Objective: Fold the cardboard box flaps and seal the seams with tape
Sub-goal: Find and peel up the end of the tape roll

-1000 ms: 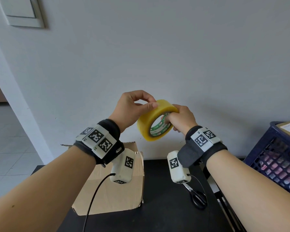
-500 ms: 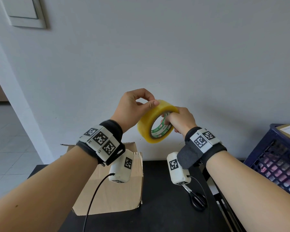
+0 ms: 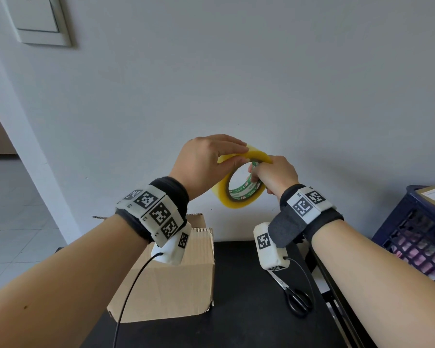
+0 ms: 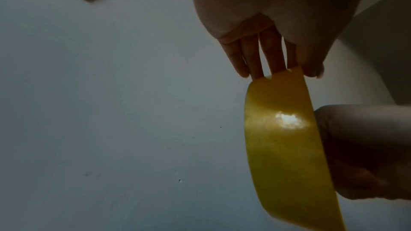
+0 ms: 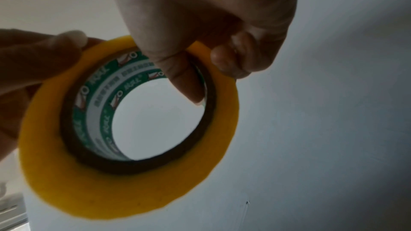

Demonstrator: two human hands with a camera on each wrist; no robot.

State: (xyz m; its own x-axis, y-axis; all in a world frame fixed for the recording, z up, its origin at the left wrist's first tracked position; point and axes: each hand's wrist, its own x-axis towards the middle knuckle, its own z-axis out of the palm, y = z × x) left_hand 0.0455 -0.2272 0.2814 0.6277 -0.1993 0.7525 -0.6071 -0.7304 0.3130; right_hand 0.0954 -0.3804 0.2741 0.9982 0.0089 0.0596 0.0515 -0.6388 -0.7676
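- The tape roll (image 3: 239, 185) is held up in the air in front of the wall (image 3: 261, 84), above the black table (image 3: 249, 285), between both hands.
- The right hand (image 3: 276, 175) grips the roll: its thumb (image 5: 184, 80) hooks inside the green-printed core and its curled fingers (image 5: 231, 62) press on the yellow outer side.
- The left hand (image 3: 206, 162) lies over the top of the roll, its fingers (image 4: 255, 55) straight on the outer surface and the thumb underneath at the rim, so the rim sits pinched between them.
- In the left wrist view the yellow band of the tape roll (image 4: 286, 147) runs down from those fingertips, with the right hand (image 4: 367, 150) at its side.
- A cardboard box (image 3: 176, 280) stands on the table below the left wrist, well apart from the roll; whether its top flaps are folded cannot be told.
- A pair of scissors (image 3: 295, 297) lies on the table below the right wrist.
- A dark blue crate (image 3: 417, 234) stands at the right edge.
- A light switch (image 3: 38, 18) is on the wall at the upper left.
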